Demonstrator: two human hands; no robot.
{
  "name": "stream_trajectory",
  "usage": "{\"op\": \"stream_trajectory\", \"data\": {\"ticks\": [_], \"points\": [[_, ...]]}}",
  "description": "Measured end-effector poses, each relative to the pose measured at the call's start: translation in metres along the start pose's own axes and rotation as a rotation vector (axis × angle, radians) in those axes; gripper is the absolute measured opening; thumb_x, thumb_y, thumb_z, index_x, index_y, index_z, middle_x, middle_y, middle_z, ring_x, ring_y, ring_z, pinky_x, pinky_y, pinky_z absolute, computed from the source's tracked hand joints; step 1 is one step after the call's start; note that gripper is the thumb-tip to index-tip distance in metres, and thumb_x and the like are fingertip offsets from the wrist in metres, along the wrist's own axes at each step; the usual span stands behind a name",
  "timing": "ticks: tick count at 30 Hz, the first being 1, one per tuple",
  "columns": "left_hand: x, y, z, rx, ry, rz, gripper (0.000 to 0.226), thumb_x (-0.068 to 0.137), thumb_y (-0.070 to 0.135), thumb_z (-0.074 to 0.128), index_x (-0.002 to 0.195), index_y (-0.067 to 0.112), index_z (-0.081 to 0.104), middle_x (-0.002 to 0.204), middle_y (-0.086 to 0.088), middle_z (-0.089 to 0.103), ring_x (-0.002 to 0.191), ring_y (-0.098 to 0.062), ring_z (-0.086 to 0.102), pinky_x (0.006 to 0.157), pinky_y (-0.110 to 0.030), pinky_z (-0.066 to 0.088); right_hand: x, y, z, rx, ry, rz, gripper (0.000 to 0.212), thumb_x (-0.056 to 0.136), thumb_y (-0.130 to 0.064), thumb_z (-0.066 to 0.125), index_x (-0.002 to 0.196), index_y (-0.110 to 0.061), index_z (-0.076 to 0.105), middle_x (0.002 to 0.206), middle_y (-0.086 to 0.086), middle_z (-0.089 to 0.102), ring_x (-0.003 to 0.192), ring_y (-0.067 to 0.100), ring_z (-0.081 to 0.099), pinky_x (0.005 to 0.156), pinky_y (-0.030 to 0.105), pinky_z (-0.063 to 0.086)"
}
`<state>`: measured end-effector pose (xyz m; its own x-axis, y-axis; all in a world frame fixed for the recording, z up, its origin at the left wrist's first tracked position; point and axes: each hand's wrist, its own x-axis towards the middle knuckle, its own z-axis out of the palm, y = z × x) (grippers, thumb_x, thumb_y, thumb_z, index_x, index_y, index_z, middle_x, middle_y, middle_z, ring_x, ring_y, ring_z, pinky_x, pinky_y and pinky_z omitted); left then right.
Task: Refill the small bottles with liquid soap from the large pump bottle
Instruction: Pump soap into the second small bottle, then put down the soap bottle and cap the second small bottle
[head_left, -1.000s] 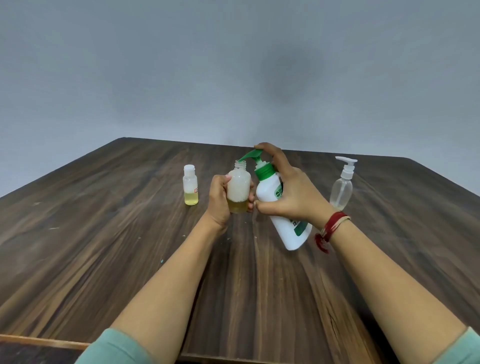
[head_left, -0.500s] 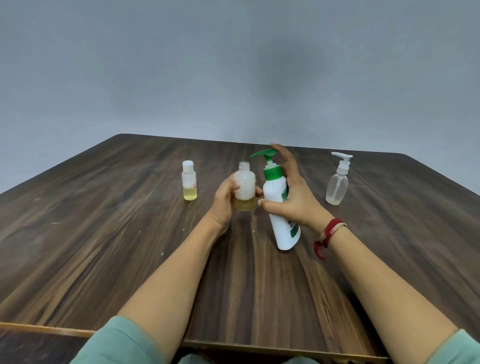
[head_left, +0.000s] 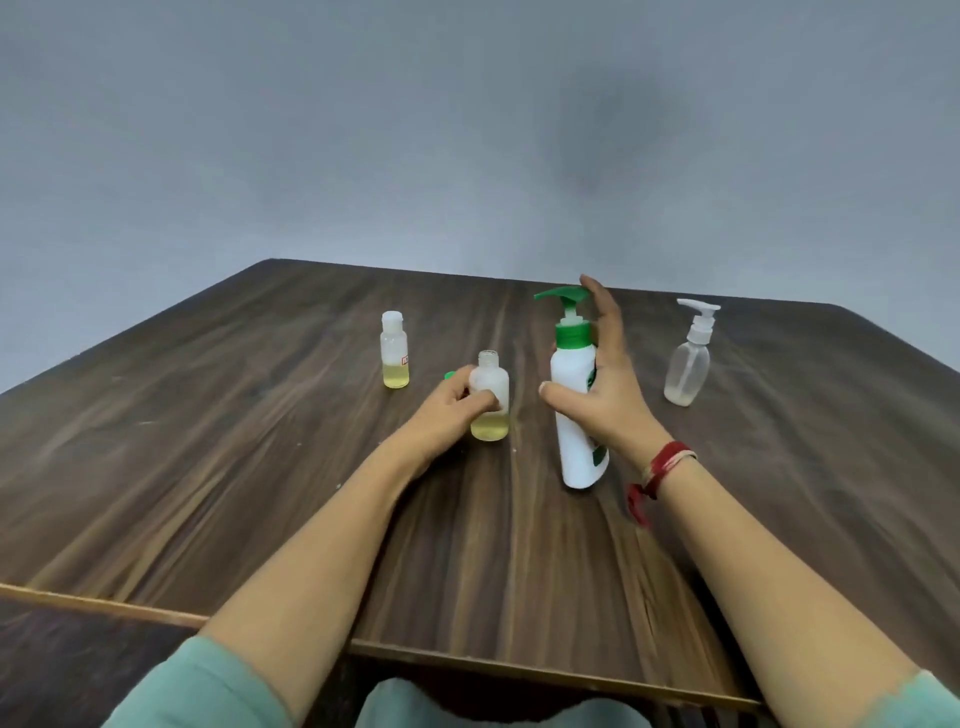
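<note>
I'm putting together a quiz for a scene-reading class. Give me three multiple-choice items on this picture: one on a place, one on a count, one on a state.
1. Where does the clear pump bottle stand?
A. To the right of the white pump bottle
B. Between the two small bottles
C. At the near table edge

2. How many bottles are on the table?
A. Two
B. Four
C. Six

3. The small bottle that the left hand grips is:
A. capped and full
B. uncapped, with yellow liquid low in it
C. lying on its side

Answers: 1 A, it stands beyond the right hand. 2 B, there are two pump bottles, the gripped bottle and the capped bottle. 3 B, its neck is bare and it stands upright.
</note>
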<state>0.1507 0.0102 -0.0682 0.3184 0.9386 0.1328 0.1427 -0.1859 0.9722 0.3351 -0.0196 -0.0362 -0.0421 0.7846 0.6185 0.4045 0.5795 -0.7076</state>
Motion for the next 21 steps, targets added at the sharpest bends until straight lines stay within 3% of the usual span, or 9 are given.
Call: {"op": "stream_trajectory", "data": {"ticks": [4, 13, 16, 21], "points": [[-0.001, -0.002, -0.003, 0.100, -0.010, 0.028, 0.029, 0.062, 0.029, 0.059, 0.088, 0.017, 0.062, 0.079, 0.005, 0.056, 0.074, -0.008, 0.050, 0.066, -0.018, 0.038, -0.001, 0.002, -0.003, -0.089, -0.034, -0.019, 0.098, 0.064, -0.020, 0.065, 0.147, -0.044, 0.019, 0.095, -0.007, 0.058, 0.067, 0.014, 0.055, 0.068, 0.033, 0.051], [0.001, -0.005, -0.013, 0.226, -0.073, 0.094, 0.053, 0.053, 0.042, 0.065, 0.097, 0.013, 0.065, 0.078, 0.005, 0.056, 0.067, -0.007, 0.049, 0.068, -0.025, 0.040, 0.004, -0.001, -0.020, -0.256, -0.148, -0.064, 0.093, 0.072, -0.033, 0.072, 0.146, -0.049, 0.018, 0.124, -0.015, 0.053, 0.097, 0.001, 0.055, 0.086, 0.026, 0.048], [0.001, -0.004, -0.015, 0.223, -0.113, 0.109, 0.058, 0.053, 0.046, 0.072, 0.102, 0.016, 0.066, 0.086, 0.004, 0.062, 0.071, -0.005, 0.055, 0.070, -0.020, 0.045, 0.002, 0.000, -0.022, -0.314, -0.204, -0.075, 0.092, 0.073, -0.034, 0.075, 0.144, -0.049, 0.019, 0.119, -0.018, 0.053, 0.093, 0.008, 0.059, 0.084, 0.029, 0.051], [0.001, -0.002, -0.020, 0.121, -0.132, 0.081, 0.058, 0.050, 0.042, 0.085, 0.101, 0.025, 0.062, 0.093, 0.004, 0.063, 0.080, -0.005, 0.059, 0.073, -0.017, 0.048, 0.000, -0.004, -0.020, -0.352, -0.266, -0.098, 0.089, 0.072, -0.028, 0.073, 0.143, -0.047, 0.022, 0.119, -0.012, 0.054, 0.088, 0.013, 0.060, 0.077, 0.022, 0.048]]}}
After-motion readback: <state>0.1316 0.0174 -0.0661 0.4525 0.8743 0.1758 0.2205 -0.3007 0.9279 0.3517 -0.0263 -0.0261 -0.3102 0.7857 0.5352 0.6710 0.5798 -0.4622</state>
